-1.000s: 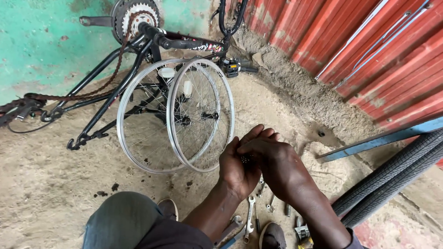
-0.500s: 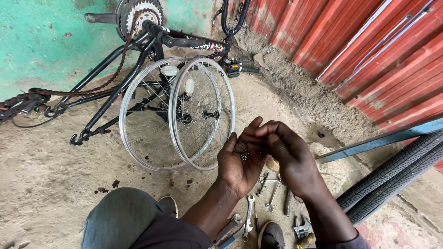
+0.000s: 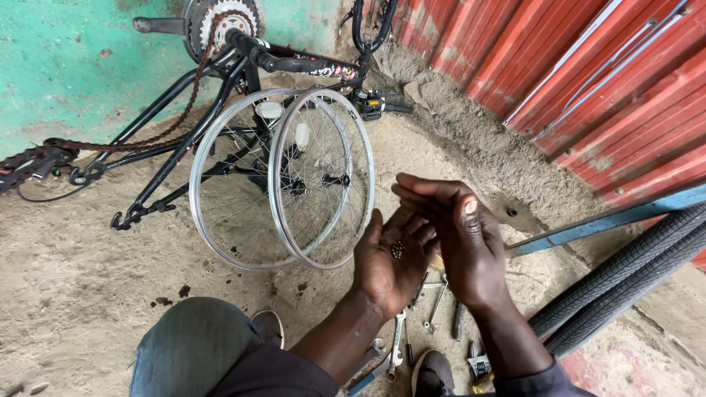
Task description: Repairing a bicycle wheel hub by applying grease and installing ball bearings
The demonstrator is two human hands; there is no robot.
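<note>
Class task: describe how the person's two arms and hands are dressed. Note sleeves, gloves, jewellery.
Both hands are bare: the left hand and right hand show no gloves, rings or watch. The forearms are uncovered; dark sleeves begin only near the elbows at the picture's bottom edge.

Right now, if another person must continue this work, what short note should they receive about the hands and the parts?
Left hand: open, palm up, cupping a few small metal pieces, too small to identify.
Right hand: open, holds nothing, hovers just beside the left palm.
Two bare wheel rims lean against the upturned black bicycle frame by the green wall.
Spanners and other tools lie on the ground below the hands; tyres lie on the right.
Done: small pieces gathered in the palm.
Left: rims carry no tyres and are not fitted to the frame.
</note>
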